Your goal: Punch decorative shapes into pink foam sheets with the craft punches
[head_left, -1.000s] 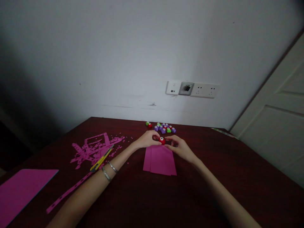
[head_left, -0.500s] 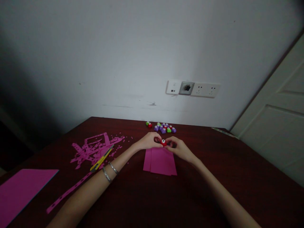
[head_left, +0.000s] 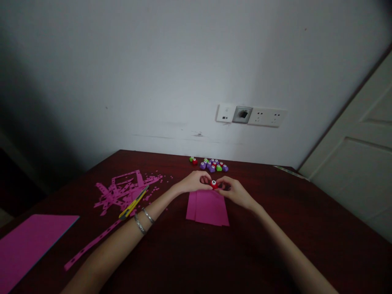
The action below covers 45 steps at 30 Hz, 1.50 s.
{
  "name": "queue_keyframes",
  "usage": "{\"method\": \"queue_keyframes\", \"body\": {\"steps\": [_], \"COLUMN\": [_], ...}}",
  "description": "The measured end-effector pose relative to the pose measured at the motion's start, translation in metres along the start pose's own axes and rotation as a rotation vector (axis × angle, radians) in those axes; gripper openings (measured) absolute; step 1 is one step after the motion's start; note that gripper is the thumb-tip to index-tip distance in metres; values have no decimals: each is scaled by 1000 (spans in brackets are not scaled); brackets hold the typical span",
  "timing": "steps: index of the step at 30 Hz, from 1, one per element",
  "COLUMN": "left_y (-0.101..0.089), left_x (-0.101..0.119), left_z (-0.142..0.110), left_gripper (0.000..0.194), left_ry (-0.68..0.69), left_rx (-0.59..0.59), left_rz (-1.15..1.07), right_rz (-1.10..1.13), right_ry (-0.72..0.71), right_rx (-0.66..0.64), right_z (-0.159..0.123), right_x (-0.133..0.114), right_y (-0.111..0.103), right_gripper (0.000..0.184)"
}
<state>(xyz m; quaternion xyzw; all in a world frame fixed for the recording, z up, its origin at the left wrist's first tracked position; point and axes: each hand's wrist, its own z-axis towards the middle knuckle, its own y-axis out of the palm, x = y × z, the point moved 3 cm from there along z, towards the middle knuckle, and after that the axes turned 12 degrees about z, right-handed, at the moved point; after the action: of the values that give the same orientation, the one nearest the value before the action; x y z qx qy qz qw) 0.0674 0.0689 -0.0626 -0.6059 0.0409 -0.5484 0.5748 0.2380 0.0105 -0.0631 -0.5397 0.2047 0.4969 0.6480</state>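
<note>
Between my two hands is a small red craft punch with a round white button bearing a dark mark. My left hand pinches its left side with thumb and forefinger. On the other side, the curled fingers of my right hand grip it as well. Just below the punch lie overlapping pink paper sheets, their far edge partly covered by the hands. Behind the hands stands a cluster of similar punches in purple, green and red.
Punched pink scraps and tiny cut-outs lie left on the dark table, with a yellow utility knife on them. A larger pink sheet is at the lower left. Wall sockets sit above the table.
The view has shifted very slightly, so everything appears a little further right. Both hands keep their hold on the red punch over the far edge of the paper.
</note>
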Motion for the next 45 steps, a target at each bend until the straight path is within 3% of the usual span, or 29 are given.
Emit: {"method": "queue_keyframes", "body": {"steps": [4,10,17,23,36,45], "left_y": [-5,-6,1,7,13,16], "left_x": [-3,-8,-12,-16,-26,-27], "left_z": [-1,-6,-11,-14,-11,-12], "left_gripper": [32,17,21,32,24,36], "left_ry": [-57,-73,-93,-139,-92,-165], "left_rx": [13,-93,-202,-255,-237,-274], "left_rz": [10,176,438,602,488,411], "right_rz": [-36,-43,-102,-131,-167,-171], "right_ry": [13,65,165,199,249,257], "right_rx": [36,73,72,77,117,121], "right_z": [-4,-24,-51,-58,-58,-58], "right_x": [1,6,24,26,34,34], "right_y": [-13,-25,-21,-15,-6,-5], "right_gripper": [22,23,27,24,25,24]}}
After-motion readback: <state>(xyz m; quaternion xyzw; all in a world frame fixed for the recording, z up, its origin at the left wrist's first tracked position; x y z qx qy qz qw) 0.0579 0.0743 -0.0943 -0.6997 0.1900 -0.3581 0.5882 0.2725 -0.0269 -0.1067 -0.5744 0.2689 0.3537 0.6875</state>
